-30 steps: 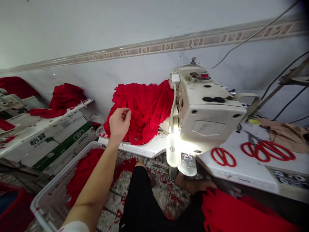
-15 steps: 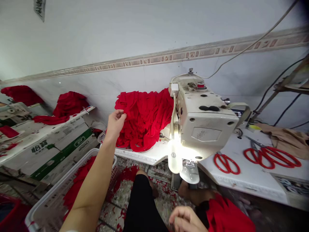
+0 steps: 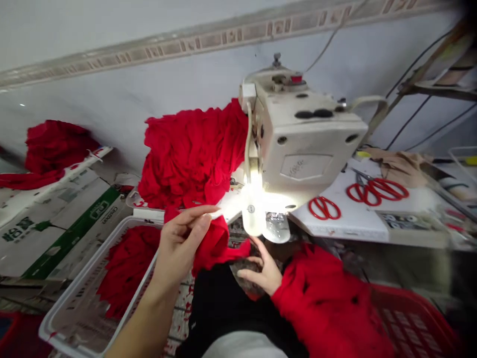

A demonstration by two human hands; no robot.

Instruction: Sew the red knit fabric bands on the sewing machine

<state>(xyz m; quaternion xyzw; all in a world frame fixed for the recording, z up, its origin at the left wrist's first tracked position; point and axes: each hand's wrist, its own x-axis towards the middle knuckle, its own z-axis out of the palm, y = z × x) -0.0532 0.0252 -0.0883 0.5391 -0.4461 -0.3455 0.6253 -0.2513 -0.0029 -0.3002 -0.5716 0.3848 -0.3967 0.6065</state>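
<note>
- The person's left hand (image 3: pixel 179 243) is pinching a piece of red cloth (image 3: pixel 214 243) between thumb and forefinger; a moment ago it was reaching at the heap's left edge with no such piece hanging from it.
- The piece is hanging in front of the table edge, just left of the lamp, and trailing rightward. It seems to be getting separated from the rest, though whether its far end is touching the heap is not possible to tell.
- The right hand (image 3: pixel 266 273) has risen and is meeting the trailing end with its fingers parted; whether they are gripping it cannot be told.
- The red heap (image 3: pixel 194 149) is lying on the far side, left of the sewing machine (image 3: pixel 309 144), whose lamp (image 3: pixel 251 216) is glowing brightly.
- More red fabric (image 3: pixel 324 298) is covering the near right, beside the right wrist, with a red basket (image 3: pixel 410 318) showing beyond its right side.
- At near left, a white basket (image 3: pixel 74 348) is holding red scraps (image 3: pixel 130 263).
- Right of the machine, red-handled scissors (image 3: pixel 323 208) are lying on the white table (image 3: pixel 354 223).
</note>
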